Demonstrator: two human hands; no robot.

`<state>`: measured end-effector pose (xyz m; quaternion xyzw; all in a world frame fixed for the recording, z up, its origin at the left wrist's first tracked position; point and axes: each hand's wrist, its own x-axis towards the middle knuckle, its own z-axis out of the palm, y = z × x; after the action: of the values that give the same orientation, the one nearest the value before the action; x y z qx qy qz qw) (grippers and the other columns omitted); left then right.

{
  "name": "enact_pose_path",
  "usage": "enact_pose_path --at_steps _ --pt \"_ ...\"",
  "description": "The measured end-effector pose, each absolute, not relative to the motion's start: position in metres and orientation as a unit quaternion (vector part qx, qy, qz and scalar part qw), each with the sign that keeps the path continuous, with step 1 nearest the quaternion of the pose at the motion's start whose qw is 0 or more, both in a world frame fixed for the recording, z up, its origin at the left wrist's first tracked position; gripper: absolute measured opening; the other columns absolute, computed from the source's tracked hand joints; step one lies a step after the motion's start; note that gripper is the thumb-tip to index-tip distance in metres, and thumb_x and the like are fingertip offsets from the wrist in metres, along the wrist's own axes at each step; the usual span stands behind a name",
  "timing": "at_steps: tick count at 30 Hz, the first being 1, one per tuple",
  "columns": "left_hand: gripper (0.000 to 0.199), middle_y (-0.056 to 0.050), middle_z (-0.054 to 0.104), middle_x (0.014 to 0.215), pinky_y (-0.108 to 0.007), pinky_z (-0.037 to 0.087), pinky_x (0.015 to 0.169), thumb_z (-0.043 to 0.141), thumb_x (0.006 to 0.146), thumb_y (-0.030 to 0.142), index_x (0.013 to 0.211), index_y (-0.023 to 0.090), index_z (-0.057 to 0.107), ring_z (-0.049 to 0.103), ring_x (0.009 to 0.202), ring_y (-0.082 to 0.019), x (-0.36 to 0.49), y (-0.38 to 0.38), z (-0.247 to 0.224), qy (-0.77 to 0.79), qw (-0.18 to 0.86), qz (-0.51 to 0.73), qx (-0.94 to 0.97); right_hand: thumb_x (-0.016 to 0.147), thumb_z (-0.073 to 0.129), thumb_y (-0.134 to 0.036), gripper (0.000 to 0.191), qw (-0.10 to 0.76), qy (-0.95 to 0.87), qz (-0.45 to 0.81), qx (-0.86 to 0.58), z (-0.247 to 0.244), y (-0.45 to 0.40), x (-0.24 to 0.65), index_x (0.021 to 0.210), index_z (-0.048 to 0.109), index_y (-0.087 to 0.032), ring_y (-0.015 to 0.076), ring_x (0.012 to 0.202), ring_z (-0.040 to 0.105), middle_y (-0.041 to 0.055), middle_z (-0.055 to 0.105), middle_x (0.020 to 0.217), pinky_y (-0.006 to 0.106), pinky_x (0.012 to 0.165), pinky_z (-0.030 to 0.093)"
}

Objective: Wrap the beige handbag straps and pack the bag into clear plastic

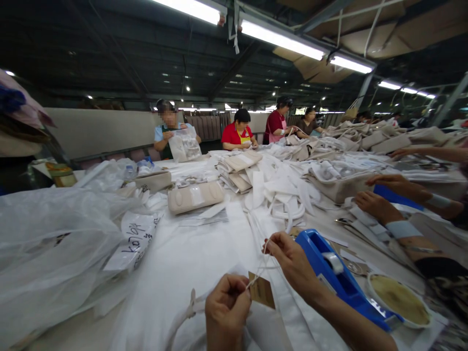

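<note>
Closed in a pinch, my left hand (227, 307) grips a thin white string (260, 269) near a brown card hang tag (262, 290). Higher up and to the right, my right hand (290, 258) pinches the other end of that string, so it stretches between both hands. Beneath them lies a pale bag (268, 326), partly hidden by my left hand, with a cord-like handle (179, 317) curving out at its left. Just right of my right hand stands a blue tape dispenser (343, 280).
A round dish (400, 298) sits beyond the dispenser. Left is a large plastic bag (54, 258) with a handwritten label. A beige bag (196, 197) and piled white pieces (281, 190) lie ahead. Another person's hands (380, 204) work at right; several people sit across the table.
</note>
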<state>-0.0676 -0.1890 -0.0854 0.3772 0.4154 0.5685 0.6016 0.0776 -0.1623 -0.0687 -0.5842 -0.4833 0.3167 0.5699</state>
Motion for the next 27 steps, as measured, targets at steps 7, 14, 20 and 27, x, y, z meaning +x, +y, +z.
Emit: enact_pose_path --at_steps 7,14,20,27 --pt "0.021 -0.003 0.064 0.062 -0.016 0.020 0.040 0.068 0.050 0.023 0.052 0.014 0.049 0.034 0.039 -0.002 -0.067 -0.187 -0.078 0.362 0.674 0.572 0.297 0.076 0.060 -0.042 0.040 0.486 -0.518 0.561 -0.425 -0.076 -0.182 0.078 0.108 0.057 -0.020 0.0236 0.103 0.058 0.0098 0.063 0.110 0.039 0.088 0.043" --pt "0.014 -0.004 0.063 0.060 -0.021 0.025 0.043 0.063 0.052 0.023 0.055 0.017 0.050 0.038 0.044 -0.007 -0.067 -0.183 -0.086 0.373 0.640 0.586 0.328 0.068 0.073 -0.020 0.066 0.417 -0.715 0.333 -0.452 -0.100 -0.192 0.075 0.128 0.047 -0.028 0.0256 0.119 0.052 0.0088 0.055 0.128 0.034 0.099 0.042" --pt "0.013 -0.003 0.059 0.064 -0.024 0.029 0.050 0.062 0.056 0.024 0.052 0.017 0.051 0.044 0.056 -0.012 -0.069 -0.181 -0.087 0.382 0.589 0.605 0.375 0.086 0.054 -0.028 0.012 0.481 -0.687 0.260 -0.479 -0.112 -0.195 0.067 0.093 0.064 -0.025 0.0187 0.109 0.059 0.0077 0.061 0.116 0.024 0.085 0.051" --pt "0.019 -0.001 0.055 0.076 -0.024 0.035 0.067 0.066 0.053 0.024 0.045 0.018 0.051 0.047 0.074 -0.015 -0.078 -0.179 -0.091 0.433 0.542 0.616 0.373 0.074 0.059 -0.044 0.029 0.497 -0.511 0.321 -0.624 -0.101 -0.191 0.075 0.059 0.061 -0.018 0.0244 0.097 0.058 0.0098 0.060 0.105 0.036 0.087 0.045"
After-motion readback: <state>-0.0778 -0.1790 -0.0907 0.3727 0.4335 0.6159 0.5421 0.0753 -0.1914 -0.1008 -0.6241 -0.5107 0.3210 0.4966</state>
